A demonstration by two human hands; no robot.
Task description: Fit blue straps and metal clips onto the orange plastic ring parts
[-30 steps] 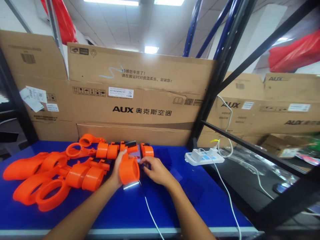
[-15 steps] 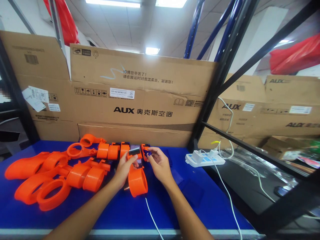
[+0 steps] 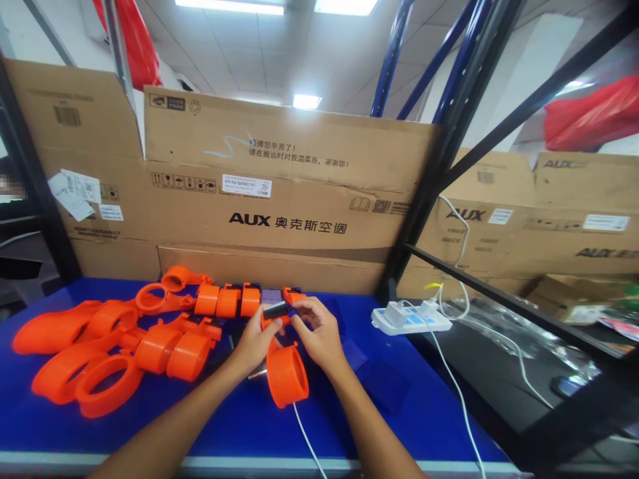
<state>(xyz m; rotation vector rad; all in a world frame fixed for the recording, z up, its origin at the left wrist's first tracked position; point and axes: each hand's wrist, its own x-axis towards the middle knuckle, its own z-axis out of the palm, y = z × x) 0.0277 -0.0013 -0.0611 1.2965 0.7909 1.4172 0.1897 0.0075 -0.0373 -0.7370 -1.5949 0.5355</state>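
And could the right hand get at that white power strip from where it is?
Probably yes: only flat-looking dark blue pieces seem to lie between the right hand and the white power strip. That hand is busy at the orange part, though, so it might need freeing first.

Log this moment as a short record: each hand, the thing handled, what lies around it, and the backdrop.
Left hand: grips an orange part
Right hand: fingers at the part's far end, near a dark piece; exact grip unclear
Part's pose: ring end nearest the wearer
Left side: more orange parts on a blue table
Right side: white power strip, plugs inserted
Near edge: white cable
Backdrop: printed cardboard
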